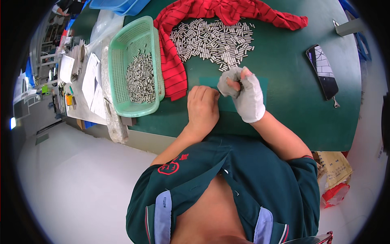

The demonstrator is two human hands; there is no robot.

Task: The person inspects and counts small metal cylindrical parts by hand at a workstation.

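Note:
My bare left hand [203,105] rests at the near middle of the green table, its fingers curled closed; whatever they hold is hidden. Close on its right is my right hand [247,97], in a white and grey glove that leaves some fingertips bare. Its fingers are bent together, and I cannot make out anything in them. Under the hands lies a lighter green mat [263,84]. A spread pile of short silvery metal pins [219,40] lies just beyond the right hand.
Left of the hands, a pale green basket [140,110] holds more pins [141,79]. A red striped cloth [172,69] curves around the pile. A phone [325,75] lies at right near a metal bracket [348,27]. A blue bin [122,5] stands far left, with papers [92,79] beside the basket.

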